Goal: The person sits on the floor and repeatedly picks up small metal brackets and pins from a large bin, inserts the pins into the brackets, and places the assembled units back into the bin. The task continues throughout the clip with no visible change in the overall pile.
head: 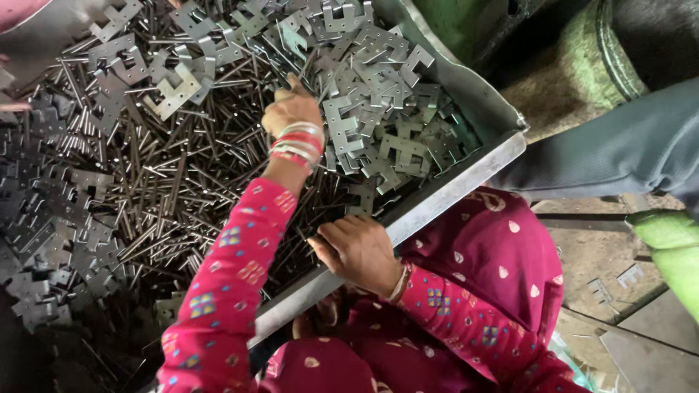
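The left hand (293,109) was stretched into a wide metal tray (466,87), its fingers curled narrowly and touching the stamped hinge plates (378,124) heaped in the far right corner; whether a plate was pinched could not be told. The right hand (358,253) was rested on the tray's near rim (429,207), fingers folded over it. Thin steel pins (167,196) were strewn through the middle. Cuts from sharp plate edges or pin tips seemed a risk, as did bangles (297,149) snagging. Little open room was left: a person's grey sleeve (611,153) was close on the right.
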